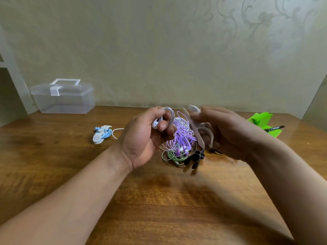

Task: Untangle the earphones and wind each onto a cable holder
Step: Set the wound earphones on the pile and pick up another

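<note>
My left hand [145, 137] grips a coil of white earphones [156, 123], with the white earbuds sticking out between thumb and fingers. My right hand [224, 131] holds a pale fishbone-shaped cable holder [196, 128], blurred by motion. Between the hands a tangle of purple earphones [182, 135] and green earphones [175, 155] lies on the wooden table [159, 200]. A dark cable holder [195, 157] lies just in front of the tangle. Blue earphones wound on a white holder [101, 134] lie to the left, with a loose white cable loop [115, 132] beside them.
A clear plastic box [63, 98] with a white handle stands at the back left against the wall. At the right edge lies green paper [260, 119] with a black marker [274, 128] on it.
</note>
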Action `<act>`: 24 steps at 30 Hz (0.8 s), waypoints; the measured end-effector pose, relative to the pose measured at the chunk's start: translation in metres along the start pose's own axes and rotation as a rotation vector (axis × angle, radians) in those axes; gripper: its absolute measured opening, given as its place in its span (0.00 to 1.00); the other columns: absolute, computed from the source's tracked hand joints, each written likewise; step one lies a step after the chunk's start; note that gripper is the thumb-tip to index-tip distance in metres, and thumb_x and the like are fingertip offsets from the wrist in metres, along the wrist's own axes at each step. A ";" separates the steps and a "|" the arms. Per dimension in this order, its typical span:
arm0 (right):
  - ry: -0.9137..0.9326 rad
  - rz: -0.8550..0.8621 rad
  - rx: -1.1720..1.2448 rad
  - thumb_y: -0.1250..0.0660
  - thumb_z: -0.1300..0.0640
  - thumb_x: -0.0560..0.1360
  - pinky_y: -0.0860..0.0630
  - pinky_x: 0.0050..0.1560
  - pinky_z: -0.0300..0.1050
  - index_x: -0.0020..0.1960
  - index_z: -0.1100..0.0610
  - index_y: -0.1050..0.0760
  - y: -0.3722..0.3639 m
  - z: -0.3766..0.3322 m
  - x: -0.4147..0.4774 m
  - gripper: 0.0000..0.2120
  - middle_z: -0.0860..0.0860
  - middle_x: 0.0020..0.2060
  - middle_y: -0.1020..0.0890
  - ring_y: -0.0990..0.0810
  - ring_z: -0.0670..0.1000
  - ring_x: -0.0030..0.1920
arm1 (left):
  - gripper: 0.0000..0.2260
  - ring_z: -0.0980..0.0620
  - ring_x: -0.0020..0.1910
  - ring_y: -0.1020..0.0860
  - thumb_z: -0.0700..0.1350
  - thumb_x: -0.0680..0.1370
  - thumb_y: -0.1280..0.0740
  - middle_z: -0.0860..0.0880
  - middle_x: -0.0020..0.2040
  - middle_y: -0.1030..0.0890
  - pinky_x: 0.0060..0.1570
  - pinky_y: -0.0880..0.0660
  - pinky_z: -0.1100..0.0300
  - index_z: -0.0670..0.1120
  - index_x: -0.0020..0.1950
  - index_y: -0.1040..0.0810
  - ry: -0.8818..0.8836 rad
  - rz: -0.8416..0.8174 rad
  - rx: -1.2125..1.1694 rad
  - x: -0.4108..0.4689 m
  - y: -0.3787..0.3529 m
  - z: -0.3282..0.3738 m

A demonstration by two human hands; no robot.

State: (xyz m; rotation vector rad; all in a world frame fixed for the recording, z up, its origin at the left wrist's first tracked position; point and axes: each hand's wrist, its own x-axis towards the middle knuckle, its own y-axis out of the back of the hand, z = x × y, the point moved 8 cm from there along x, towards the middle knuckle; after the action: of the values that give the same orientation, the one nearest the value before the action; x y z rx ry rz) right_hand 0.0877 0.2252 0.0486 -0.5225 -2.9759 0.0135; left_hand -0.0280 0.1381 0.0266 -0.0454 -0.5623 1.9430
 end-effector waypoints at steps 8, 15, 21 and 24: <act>-0.122 -0.172 0.214 0.36 0.56 0.79 0.42 0.19 0.32 0.53 0.62 0.21 -0.037 0.022 0.007 0.10 0.52 0.31 0.28 0.34 0.42 0.25 | 0.12 0.50 0.35 0.29 0.44 0.82 0.41 0.48 0.32 0.34 0.44 0.30 0.54 0.45 0.39 0.27 -0.094 0.009 -0.004 0.003 0.004 0.004; -0.093 -0.090 0.253 0.38 0.55 0.83 0.41 0.18 0.31 0.59 0.63 0.23 -0.033 0.022 0.012 0.12 0.53 0.36 0.26 0.32 0.43 0.24 | 0.09 0.52 0.35 0.32 0.46 0.77 0.39 0.48 0.33 0.33 0.45 0.34 0.52 0.46 0.37 0.29 -0.168 0.015 0.079 0.001 -0.002 0.009; 0.009 0.012 0.156 0.38 0.53 0.85 0.42 0.21 0.34 0.52 0.65 0.25 -0.027 0.013 0.010 0.13 0.50 0.28 0.28 0.34 0.44 0.24 | 0.09 0.48 0.39 0.35 0.46 0.78 0.40 0.47 0.35 0.34 0.49 0.39 0.46 0.47 0.38 0.31 -0.241 0.005 0.245 -0.007 -0.008 0.015; 0.100 0.159 0.006 0.35 0.47 0.84 0.40 0.30 0.45 0.50 0.63 0.26 -0.017 0.009 0.008 0.17 0.54 0.29 0.29 0.33 0.50 0.27 | 0.08 0.52 0.37 0.35 0.45 0.78 0.41 0.48 0.35 0.33 0.41 0.37 0.51 0.47 0.39 0.32 -0.320 0.006 0.375 -0.016 -0.016 0.022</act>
State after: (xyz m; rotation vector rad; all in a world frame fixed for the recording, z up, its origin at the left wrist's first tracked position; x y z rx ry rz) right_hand 0.0733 0.2119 0.0409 -0.7350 -2.8293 0.0109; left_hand -0.0131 0.1212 0.0492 0.5088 -0.3935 2.0458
